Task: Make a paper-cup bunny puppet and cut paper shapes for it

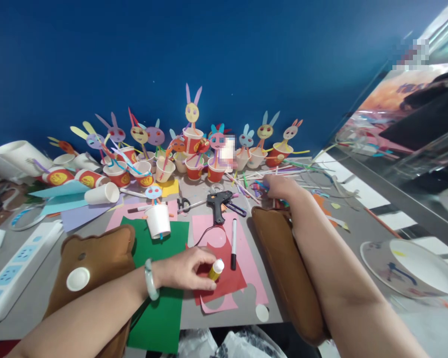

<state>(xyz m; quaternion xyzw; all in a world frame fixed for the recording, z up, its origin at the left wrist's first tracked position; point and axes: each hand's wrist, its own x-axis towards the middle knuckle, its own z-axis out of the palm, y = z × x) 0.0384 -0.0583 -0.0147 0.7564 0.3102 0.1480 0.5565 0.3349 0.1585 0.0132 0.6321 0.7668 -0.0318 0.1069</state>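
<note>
Head view: paper cups crowd the far side of the grey worktop (192, 311), and many of them hold a long-eared paper face on a stem. One red cup (193, 141), carrying a yellow face (191, 113) with purple ears, sits higher than the rest. Two red cups with yellow ovals lie on their sides at far left; nearer, a white cup (102, 193) lies with its mouth toward the right. Another white cup (159, 222), topped by a small blue face (153, 192), stands at the far edge of the green paper (160, 313). The glue stick (216, 269) is yellow with a white top end, tilted, its top leaning toward the far right. The left hand (188, 267) pinches it between thumb and fingers over the red paper (233, 276), near a black-and-white marker (234, 243). The right hand (282, 188) reaches to the far right, at a loose heap of coloured sticks (246, 186); its fingertips are mostly hidden, so whether they grip anything cannot be told.
</note>
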